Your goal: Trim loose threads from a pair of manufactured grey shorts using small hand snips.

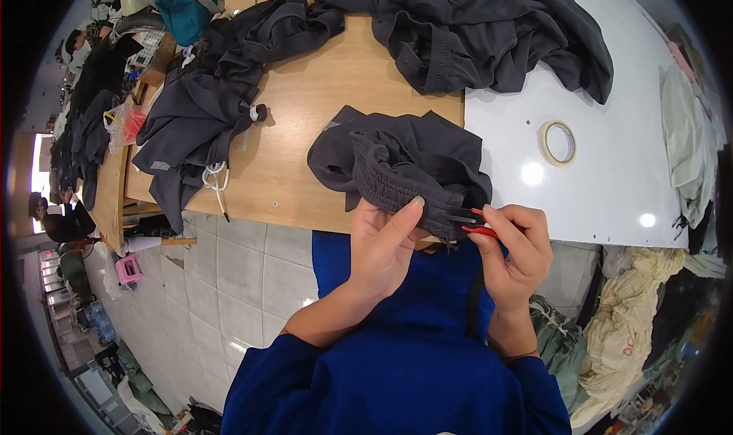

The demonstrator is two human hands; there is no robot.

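A dark grey garment point(336, 156) lies bunched at the table's front edge, its gathered elastic waistband point(389, 179) facing me. My left hand point(385, 248) pinches that waistband, thumb on top and the fingers partly hidden under the cloth. In my right hand point(515, 244) are red-handled thread snips point(479, 230), held between thumb and fingers. Their metal blades point left, right at the waistband's end. Loose thread ends hang below the band there. Whether the blades touch the cloth cannot be made out.
A roll of tape point(558, 143) lies on the white tabletop point(511, 129). More dark grey garments point(489, 38) are heaped at the back, and another point(195, 118) hangs over the front edge at left, with a white drawstring point(216, 179). Cream cloth bundles point(630, 320) stand at lower right.
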